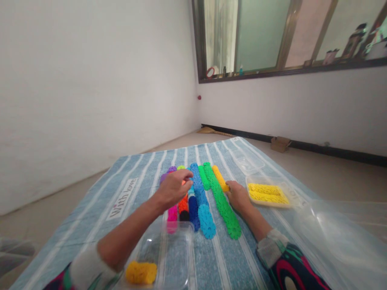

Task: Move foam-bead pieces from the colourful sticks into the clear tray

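Striped blue cloth (pixel 127 189) on the floor. Rows of stacked plastic discs lay side by side: two green, two blue, one yellow row (pixel 220 177); the pink, orange and purple ones were partly hidden, count uncertain. Three clear tubs: one near (pixel 178 257) holding a yellow stack (pixel 141 272), one to the right (pixel 269 193) with yellow pieces, one farther back, bare. Left hand (pixel 174 186) hovered over the rows, fingers curled, pinching at something orange; grip unclear. Right hand (pixel 238 196) rested between long green row (pixel 221 201) and tub, fingers closed around the yellow row's near end.
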Motion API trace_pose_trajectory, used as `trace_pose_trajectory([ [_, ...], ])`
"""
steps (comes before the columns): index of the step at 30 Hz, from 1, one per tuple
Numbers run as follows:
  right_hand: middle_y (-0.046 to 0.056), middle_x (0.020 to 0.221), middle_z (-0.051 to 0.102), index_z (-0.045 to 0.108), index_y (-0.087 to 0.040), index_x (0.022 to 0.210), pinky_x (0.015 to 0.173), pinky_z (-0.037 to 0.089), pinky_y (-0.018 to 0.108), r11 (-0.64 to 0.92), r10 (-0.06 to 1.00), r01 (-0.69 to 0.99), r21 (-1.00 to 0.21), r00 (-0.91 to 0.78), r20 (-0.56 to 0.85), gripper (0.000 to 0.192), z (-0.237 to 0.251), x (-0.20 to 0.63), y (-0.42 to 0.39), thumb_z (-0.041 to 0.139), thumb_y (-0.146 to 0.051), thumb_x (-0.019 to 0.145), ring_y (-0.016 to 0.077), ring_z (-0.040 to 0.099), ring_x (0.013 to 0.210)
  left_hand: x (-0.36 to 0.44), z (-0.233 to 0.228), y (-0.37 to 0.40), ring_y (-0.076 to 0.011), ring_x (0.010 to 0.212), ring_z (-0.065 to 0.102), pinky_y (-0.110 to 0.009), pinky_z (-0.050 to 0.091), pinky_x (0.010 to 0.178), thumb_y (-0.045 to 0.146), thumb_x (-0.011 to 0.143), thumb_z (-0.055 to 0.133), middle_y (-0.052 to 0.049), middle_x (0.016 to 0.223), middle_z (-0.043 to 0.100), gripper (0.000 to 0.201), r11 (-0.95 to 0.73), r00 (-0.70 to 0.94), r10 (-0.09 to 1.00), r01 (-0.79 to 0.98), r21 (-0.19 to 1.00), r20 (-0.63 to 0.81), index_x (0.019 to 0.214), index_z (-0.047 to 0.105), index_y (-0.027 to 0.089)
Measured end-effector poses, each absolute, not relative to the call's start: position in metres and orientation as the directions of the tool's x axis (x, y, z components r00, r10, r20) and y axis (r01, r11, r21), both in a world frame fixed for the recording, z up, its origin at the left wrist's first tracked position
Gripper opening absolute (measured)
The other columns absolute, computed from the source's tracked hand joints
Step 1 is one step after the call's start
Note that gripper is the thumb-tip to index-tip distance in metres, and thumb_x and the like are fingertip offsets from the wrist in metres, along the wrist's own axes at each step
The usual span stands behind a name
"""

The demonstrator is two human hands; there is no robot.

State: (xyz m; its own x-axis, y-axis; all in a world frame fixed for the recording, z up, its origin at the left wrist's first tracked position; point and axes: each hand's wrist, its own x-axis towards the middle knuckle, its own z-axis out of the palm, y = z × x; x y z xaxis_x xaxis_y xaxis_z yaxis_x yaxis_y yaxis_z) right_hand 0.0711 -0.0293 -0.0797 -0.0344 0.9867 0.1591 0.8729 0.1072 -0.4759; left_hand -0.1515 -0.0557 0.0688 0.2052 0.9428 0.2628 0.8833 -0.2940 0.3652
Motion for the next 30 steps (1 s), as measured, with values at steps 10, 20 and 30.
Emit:
trace_pose_trajectory([
  [10,0.011,0.11,0.069,0.066,-0.016,0.11,0.087,0.044,0.027,0.146,0.977,0.832,-0.534,-0.038,0.209,0.029,-0.087,0.072,-0.027,0.054,-0.013,0.085,0.022,0.063,0.105,-0.051,0.029,0.083,-0.0218,0.106,0.061,-0.045,0.054,0.089,0.038,0.091,0.059,-0.009,0.125,0.06,0.038,-0.401,0.404,0.913,0.915,0.054,-0.06,0.123,0.057,0.017],
  [20,0.009,0.106,0.069,0.066,-0.018,0.109,0.083,0.044,0.026,0.135,0.979,0.826,-0.547,-0.027,0.201,0.028,-0.086,0.071,-0.026,0.051,-0.013,0.086,0.0204,0.064,0.097,-0.038,0.009,0.069,-0.0215,0.105,0.062,-0.043,0.054,0.088,0.037,0.091,0.059,-0.009,0.123,0.061,0.037,-0.426,0.409,0.879,0.904,-0.019,-0.245,0.122,0.058,0.018],
  [30,0.01,0.104,0.069,0.066,-0.017,0.109,0.082,0.044,0.027,0.141,0.977,0.831,-0.538,-0.028,0.211,0.028,-0.086,0.071,-0.025,0.049,-0.013,0.088,0.0204,0.064,0.096,-0.032,0.009,0.058,-0.0214,0.105,0.062,-0.044,0.054,0.088,0.037,0.091,0.059,-0.009,0.122,0.062,0.036,-0.426,0.401,0.878,0.904,-0.046,-0.26,0.121,0.058,0.017],
])
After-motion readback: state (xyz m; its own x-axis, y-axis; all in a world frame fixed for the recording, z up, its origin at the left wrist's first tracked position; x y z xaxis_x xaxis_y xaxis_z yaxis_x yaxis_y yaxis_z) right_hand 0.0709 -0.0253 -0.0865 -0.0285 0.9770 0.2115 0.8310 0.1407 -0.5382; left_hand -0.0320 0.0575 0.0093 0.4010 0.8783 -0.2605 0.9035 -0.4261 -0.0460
